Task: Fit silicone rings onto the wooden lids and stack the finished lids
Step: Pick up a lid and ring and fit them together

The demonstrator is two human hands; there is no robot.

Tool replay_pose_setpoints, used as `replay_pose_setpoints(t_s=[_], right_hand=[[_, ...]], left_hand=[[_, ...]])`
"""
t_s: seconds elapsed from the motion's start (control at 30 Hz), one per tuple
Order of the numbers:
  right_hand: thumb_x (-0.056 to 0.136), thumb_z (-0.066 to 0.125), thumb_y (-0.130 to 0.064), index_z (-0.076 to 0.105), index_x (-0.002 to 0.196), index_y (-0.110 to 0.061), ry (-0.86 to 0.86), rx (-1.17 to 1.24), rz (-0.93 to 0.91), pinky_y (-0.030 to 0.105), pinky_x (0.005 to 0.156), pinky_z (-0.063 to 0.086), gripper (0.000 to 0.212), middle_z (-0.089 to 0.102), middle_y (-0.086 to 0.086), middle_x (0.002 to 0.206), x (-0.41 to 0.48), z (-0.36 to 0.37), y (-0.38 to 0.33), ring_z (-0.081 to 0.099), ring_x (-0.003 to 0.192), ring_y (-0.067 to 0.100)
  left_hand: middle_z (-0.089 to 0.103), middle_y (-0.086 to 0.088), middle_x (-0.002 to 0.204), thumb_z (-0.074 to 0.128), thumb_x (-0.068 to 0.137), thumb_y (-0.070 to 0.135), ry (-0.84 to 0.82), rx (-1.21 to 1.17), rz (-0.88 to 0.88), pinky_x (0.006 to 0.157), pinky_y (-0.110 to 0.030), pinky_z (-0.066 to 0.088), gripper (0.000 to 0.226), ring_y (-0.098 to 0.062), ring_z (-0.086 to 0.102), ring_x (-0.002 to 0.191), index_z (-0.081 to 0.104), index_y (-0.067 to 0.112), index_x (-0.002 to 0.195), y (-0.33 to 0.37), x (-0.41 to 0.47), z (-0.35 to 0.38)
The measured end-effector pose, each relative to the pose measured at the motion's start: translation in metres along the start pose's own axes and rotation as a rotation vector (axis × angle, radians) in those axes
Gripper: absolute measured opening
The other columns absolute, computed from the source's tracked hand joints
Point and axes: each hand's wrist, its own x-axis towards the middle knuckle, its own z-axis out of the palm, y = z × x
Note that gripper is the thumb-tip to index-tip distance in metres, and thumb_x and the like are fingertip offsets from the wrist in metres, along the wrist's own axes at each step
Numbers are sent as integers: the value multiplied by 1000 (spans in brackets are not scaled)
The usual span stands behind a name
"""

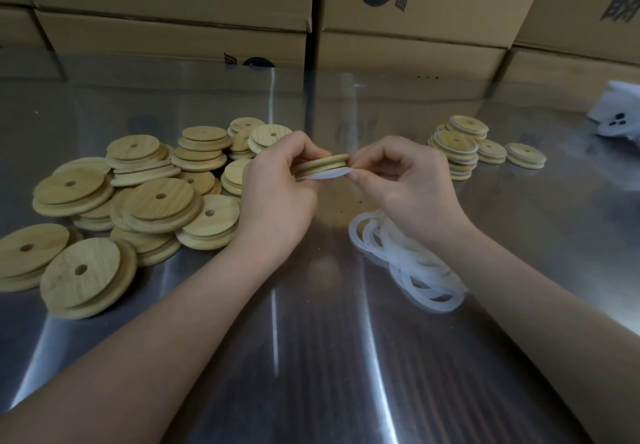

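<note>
the left hand (277, 183) holds a round pale wooden lid with a grooved rim (322, 164) nearly edge-on above the shiny steel bench (311, 357). its grip is curled round the lid's left edge, fingertips over the top. the right hand (405, 180) meets it from the other side, its grip pinching a thin translucent white silicone ring (329, 176) against the lid's right edge between thumb and forefinger. the ring shows as a pale crescent under the lid's lower face; whether any of it sits in the groove cannot be told.

just below the right grip, near the wrist, a loose heap of white silicone rings (408, 260) lies tangled on the bench. left of the left grip and spreading nearer, a sprawling heap of bare wooden lids with centre holes (138, 201) overlaps itself. right of and beyond the right grip, well apart, stand short stacks of ringed wooden lids (457, 152), white bands showing at their rims. further right still lies a crumpled white thing with dark spots (620, 114), too blurred to name. beyond both grips rise brown cardboard boxes with dark print (415, 10).
</note>
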Motion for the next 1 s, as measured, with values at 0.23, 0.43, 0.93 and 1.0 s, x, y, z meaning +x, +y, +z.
replay_pose_setpoints(t_s=[0.23, 0.43, 0.93, 1.0], right_hand=[[80, 76, -2, 70, 78, -13, -17, -19, 10, 32, 79, 59, 13, 72, 4, 84, 0, -1, 0, 70, 81, 14], [78, 75, 1, 72, 77, -5, -36, -138, -102, 31, 75, 56, 7, 70, 7, 82, 2, -4, 1, 67, 79, 17], [76, 75, 2, 71, 75, -3, -168, -266, -267, 30, 74, 54, 6, 68, 8, 79, 8, -14, 1, 65, 77, 21], [76, 75, 1, 72, 75, -2, -186, -269, -258, 33, 73, 54, 5, 69, 9, 80, 8, -14, 1, 66, 78, 21]], left_hand=[[67, 14, 77, 74, 74, -8, 5, -11, -1, 74, -30, 54, 25, -2, 62, 79, 69, 15, 81, -2, -1, 1], [68, 15, 78, 74, 74, -7, 18, -47, -11, 75, -26, 54, 31, -2, 64, 80, 68, 22, 78, -4, -4, 2], [69, 13, 76, 69, 70, -12, 11, -6, -90, 73, -25, 54, 33, -1, 64, 79, 69, 20, 75, 2, -4, 3], [69, 15, 74, 70, 70, -12, 10, -19, -120, 71, -22, 54, 37, 1, 64, 77, 67, 25, 72, 2, -3, 2]])
